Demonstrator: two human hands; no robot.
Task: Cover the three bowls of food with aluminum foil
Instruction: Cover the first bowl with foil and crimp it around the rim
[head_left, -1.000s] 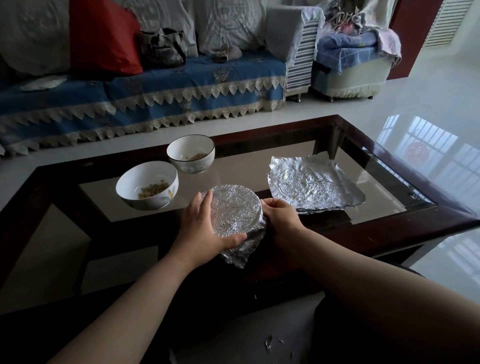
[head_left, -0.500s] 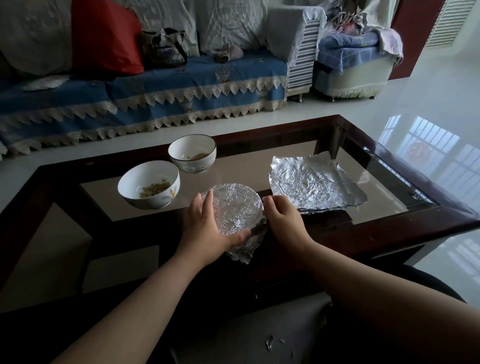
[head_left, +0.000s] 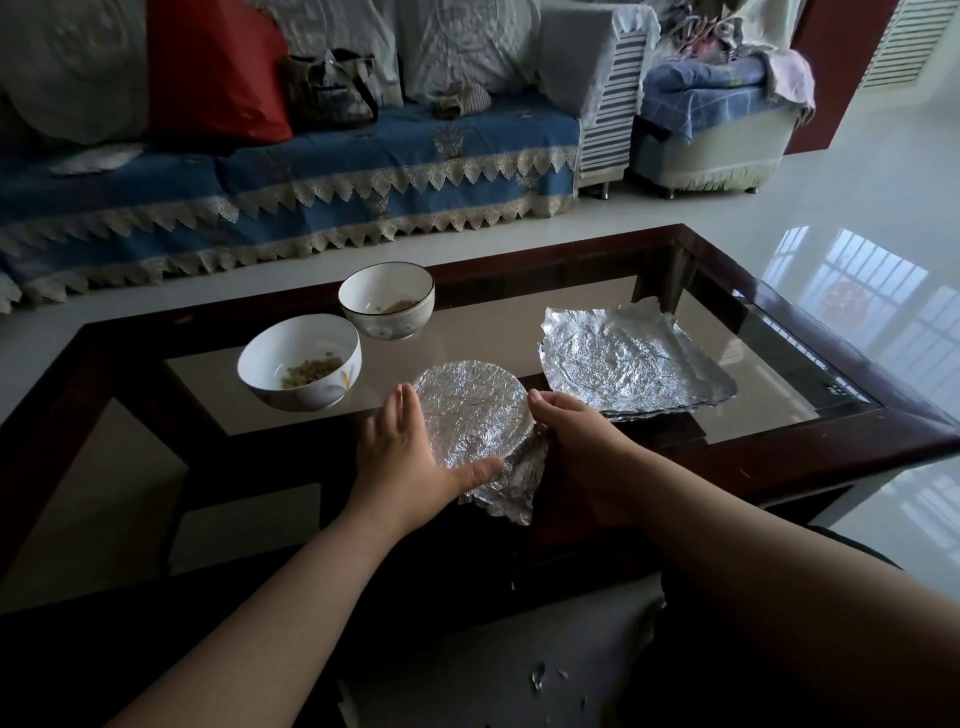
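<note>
I see the covered bowl (head_left: 470, 408) sitting upright at the near edge of the glass worktop (head_left: 519, 322), its round foil top facing up and a loose flap of foil hanging off its near right side, pointing toward me. My left hand (head_left: 402, 457) rests against the bowl's left side with fingers straight and close together, the thumb stretched out across the near rim onto the foil. My right hand (head_left: 574, 441) is at the bowl's right edge, its fingers curled in on the foil there; I cannot tell whether they truly pinch it.

Two open bowls stand upright to the left. The nearer bowl (head_left: 300, 364) is just beside the covered one and holds a little food at its bottom. The farther bowl (head_left: 387, 300) is behind it, close but apart, also with a little food.

A spare sheet of foil (head_left: 631, 361) lies flat on the worktop to the right of the covered bowl, crinkled, its long axis running from near left to far right, edges curled up. It appears to be more than one layer.

A sofa (head_left: 291, 171) with a blue cover stands beyond the worktop.
</note>
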